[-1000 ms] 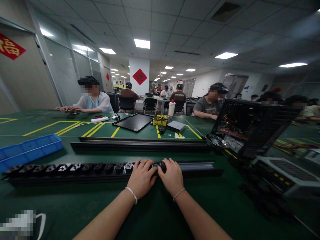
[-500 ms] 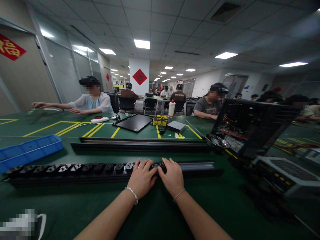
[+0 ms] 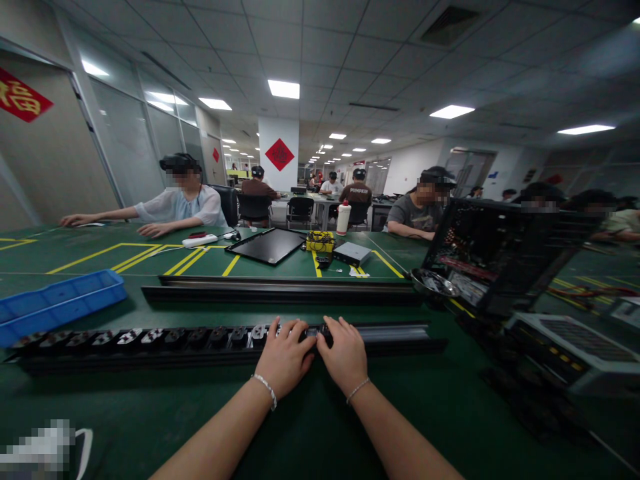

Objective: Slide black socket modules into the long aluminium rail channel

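Observation:
A long black metal rail (image 3: 150, 360) lies across the table before me, with a row of power socket modules (image 3: 197, 337) set in its left and middle parts. My left hand (image 3: 284, 353) bends over the row near the middle, its fingers closed round a socket module that it mostly covers. Close to its thumb, my right hand (image 3: 343, 350) grips a black socket module (image 3: 327, 333) between thumb and fingers, most of it hidden. To the right of the hands, the rail's grey channel (image 3: 395, 331) shows with no sockets in it.
Beyond lie more black rails (image 3: 280, 291). A blue bin (image 3: 65, 300) stands at left. On the right are a metal bowl (image 3: 434, 283), an opened computer case (image 3: 500, 253), a power supply (image 3: 575, 353) and dark loose parts. Two people (image 3: 183, 200) sit across the table.
My hands stay almost still on the rail, with only a tiny shift of the right hand. The co-worker at left has lowered an outstretched hand to the table.

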`<state>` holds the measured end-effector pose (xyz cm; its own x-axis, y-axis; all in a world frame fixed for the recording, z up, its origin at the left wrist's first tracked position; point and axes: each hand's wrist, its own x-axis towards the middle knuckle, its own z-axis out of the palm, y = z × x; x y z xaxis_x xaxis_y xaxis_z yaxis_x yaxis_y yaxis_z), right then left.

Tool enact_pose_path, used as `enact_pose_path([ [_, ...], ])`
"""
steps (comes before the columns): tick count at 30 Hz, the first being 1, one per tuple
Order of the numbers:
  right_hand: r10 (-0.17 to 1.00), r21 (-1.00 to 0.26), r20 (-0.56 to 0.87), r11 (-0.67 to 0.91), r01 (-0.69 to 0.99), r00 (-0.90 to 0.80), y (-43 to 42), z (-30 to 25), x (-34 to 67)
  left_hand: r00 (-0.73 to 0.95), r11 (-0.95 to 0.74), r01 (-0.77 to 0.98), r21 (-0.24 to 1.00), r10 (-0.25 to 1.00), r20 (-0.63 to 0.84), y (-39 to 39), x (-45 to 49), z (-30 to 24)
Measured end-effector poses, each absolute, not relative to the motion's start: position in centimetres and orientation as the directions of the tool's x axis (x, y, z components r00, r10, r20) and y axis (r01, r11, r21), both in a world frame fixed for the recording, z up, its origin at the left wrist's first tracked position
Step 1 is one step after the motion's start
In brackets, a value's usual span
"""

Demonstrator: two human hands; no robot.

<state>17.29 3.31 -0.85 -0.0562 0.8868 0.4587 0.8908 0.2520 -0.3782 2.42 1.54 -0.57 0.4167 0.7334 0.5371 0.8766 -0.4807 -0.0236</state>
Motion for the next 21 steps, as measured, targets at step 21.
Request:
enact_pose_path([
  [21, 0.892, -0.38, 0.451, 0.231, 0.896, -0.038, 3.31, -0.81, 17.2, 0.412, -0.497, 0.867, 0.012, 0.73, 0.545, 1.56, 2.31, -0.82],
])
